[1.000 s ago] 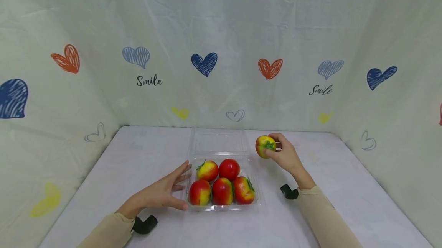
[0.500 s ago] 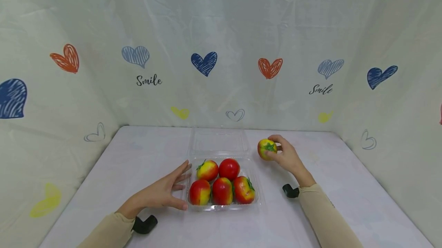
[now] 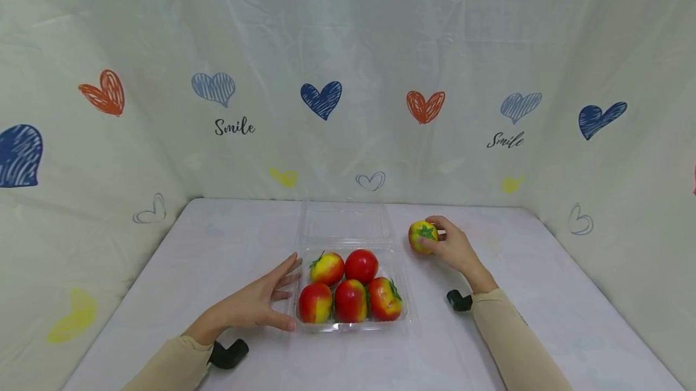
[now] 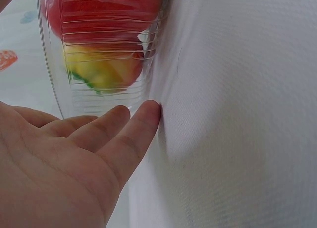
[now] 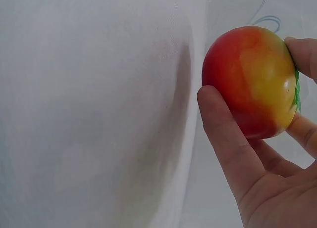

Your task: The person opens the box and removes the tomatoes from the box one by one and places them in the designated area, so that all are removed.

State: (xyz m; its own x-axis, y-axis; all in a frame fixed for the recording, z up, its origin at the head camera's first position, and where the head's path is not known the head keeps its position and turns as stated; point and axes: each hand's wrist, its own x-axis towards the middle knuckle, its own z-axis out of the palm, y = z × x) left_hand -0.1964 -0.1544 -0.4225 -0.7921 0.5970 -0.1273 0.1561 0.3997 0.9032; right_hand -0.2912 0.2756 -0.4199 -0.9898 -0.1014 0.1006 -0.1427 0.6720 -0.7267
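Tomato [image 3: 423, 237] sits in right hand [image 3: 454, 251], fingers curled round it, low over the table [image 3: 544, 294], just right of the tray [image 3: 403, 318]. Nearer, left hand [image 3: 252, 303] lies flat, fingers straight against tray's left wall.

We see bright, even, soft light in all 3 views, with only faint shadows under the hands on the white cloth table [image 3: 489, 342]. The head view bends at its edges. The clear plastic clamshell box [image 3: 405, 294] shows mild glints. Both wrist views are soft, and the near palm of the left hand [image 4: 54, 173] is blurred.
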